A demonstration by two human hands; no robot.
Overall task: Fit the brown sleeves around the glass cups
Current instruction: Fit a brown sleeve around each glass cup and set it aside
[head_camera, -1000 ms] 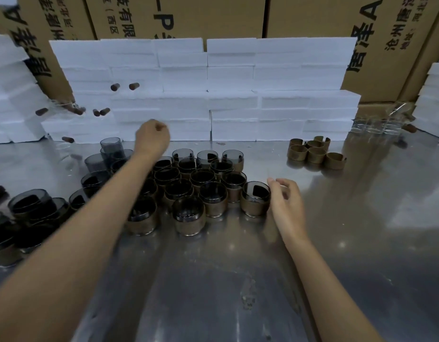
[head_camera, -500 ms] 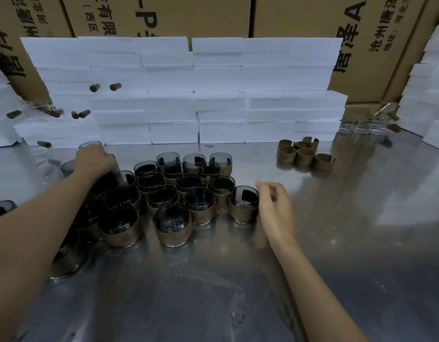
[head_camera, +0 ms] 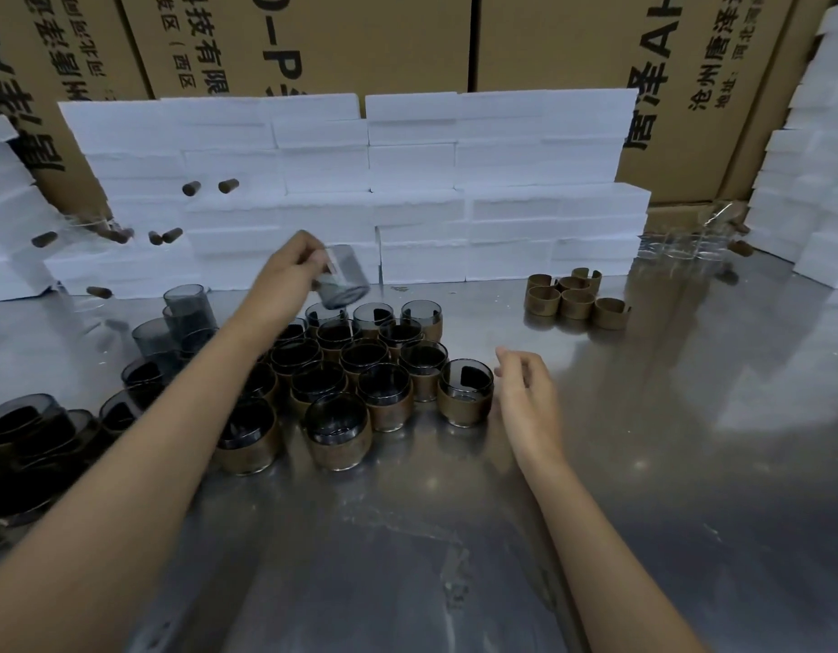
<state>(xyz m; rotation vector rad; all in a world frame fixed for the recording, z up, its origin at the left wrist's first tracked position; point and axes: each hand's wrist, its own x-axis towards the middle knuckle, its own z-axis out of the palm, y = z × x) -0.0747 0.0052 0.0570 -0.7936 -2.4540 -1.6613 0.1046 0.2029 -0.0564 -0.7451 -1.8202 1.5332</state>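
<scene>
Fingers of left hand grip bare glass cup, tilted.

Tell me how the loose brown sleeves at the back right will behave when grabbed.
The brown sleeves look like thin open bands with a gap, so probably light and springy, flexing under a pinch. Standing on edge on the metal table, they would likely slide or topple if nudged.

There is just one camera, worn on the person's head. It looks forward and down at the shiny tabletop from close above. Both arms reach into the picture from the bottom edge, so the near part of the tabletop sits right under the camera. At the far edge stand white foam blocks, with brown boxes behind them. The wide lens bends the sides.
</scene>
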